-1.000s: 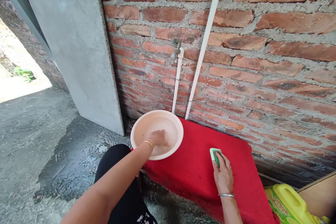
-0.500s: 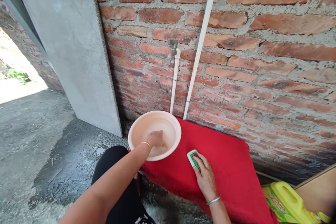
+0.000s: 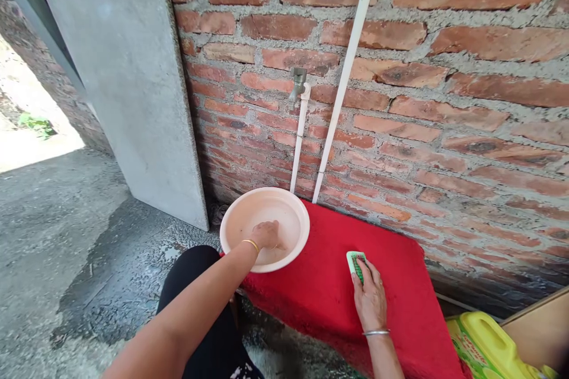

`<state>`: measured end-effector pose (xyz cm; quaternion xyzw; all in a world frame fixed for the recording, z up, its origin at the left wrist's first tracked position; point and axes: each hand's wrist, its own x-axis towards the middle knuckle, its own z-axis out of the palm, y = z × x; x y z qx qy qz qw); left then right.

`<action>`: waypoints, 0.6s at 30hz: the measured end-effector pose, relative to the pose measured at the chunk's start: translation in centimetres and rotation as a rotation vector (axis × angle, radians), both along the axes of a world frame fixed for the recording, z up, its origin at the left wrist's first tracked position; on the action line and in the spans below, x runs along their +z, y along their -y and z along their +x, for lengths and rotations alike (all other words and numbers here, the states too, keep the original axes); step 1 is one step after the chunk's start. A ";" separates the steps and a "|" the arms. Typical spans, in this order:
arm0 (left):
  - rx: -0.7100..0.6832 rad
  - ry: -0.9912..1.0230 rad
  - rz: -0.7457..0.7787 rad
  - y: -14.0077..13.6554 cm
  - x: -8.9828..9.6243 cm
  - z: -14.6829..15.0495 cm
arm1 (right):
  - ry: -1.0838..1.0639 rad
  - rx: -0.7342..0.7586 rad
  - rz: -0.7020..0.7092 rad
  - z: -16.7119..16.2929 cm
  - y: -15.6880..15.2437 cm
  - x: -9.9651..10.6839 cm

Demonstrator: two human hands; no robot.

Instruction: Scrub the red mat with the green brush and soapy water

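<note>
Right hand (image 3: 370, 301) has slid the scrub brush (image 3: 356, 263) rightward across the red mat (image 3: 400, 284), fingers clamped on it; left hand (image 3: 265, 234), fingers curled, rests inside the basin (image 3: 231, 222) beside the mat; scrubbing appears unfinished.

An outdoor washing spot at a home: a bare brick wall (image 3: 444, 100) carries a metal tap (image 3: 297, 84) and white pipes (image 3: 344, 77), above wet concrete floor (image 3: 89, 260), a plastic basin (image 3: 265, 228) and a yellow detergent jug (image 3: 489, 346).
</note>
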<state>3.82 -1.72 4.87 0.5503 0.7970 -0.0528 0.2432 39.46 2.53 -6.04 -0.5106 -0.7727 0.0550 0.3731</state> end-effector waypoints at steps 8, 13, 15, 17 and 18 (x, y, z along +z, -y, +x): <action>0.007 0.017 0.000 0.0 0.1 0.0 | -0.035 0.178 -0.110 -0.4 3.8 -0.2; 0.002 0.001 -0.005 0.1 0.2 0.0 | -0.018 0.270 -0.151 -3.7 4.4 0.5; -0.003 -0.003 0.001 0.2 0.3 0.1 | -0.016 0.253 -0.149 -4.7 3.7 0.7; 0.000 0.000 0.003 0.2 0.3 0.1 | -0.017 0.227 -0.138 -5.3 2.8 0.7; 0.002 0.003 0.004 0.2 0.3 0.1 | -0.017 0.210 -0.129 -5.4 2.3 0.7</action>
